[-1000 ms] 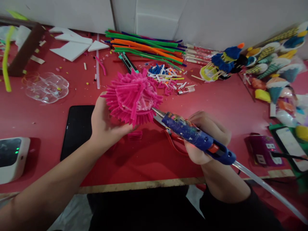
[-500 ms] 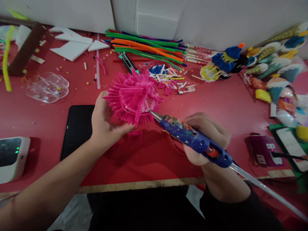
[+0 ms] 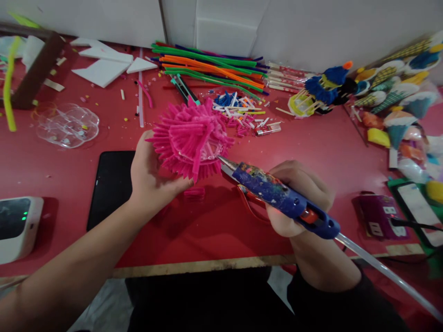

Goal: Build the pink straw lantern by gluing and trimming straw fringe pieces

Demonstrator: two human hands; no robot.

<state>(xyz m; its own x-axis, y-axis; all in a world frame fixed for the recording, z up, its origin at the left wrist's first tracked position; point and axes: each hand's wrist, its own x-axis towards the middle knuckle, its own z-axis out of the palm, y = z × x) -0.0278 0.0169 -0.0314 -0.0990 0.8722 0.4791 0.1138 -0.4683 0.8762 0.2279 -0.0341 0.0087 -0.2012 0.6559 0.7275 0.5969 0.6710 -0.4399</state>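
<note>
My left hand (image 3: 147, 173) is closed round the left and lower side of a pink pipe-cleaner craft piece (image 3: 188, 138), a round shape with many fuzzy spikes, held above the table. Its fingers are partly hidden behind the spikes. In my right hand (image 3: 301, 193) is a blue, paint-spotted hot glue gun (image 3: 270, 189) with a clear glue stick (image 3: 380, 267) sticking out of its back. The metal nozzle points at the lower right edge of the pink piece, where a shiny patch shows. Below lie short pink pipe-cleaner pieces (image 3: 194, 193) and red-handled scissors (image 3: 251, 203), partly covered by the glue gun.
Behind the pink piece lie coloured pipe cleaners (image 3: 214, 67), a utility knife (image 3: 185, 87), cut scraps (image 3: 238, 108) and a lighter (image 3: 268, 129). A black phone (image 3: 110, 189) and a clear tray (image 3: 69, 125) are at left. A purple power socket (image 3: 380, 214) stands at right.
The glue gun and my right hand have shifted slightly right, its nozzle drawing a little away along the pink piece's edge. The scissors show more. My left hand has barely moved.
</note>
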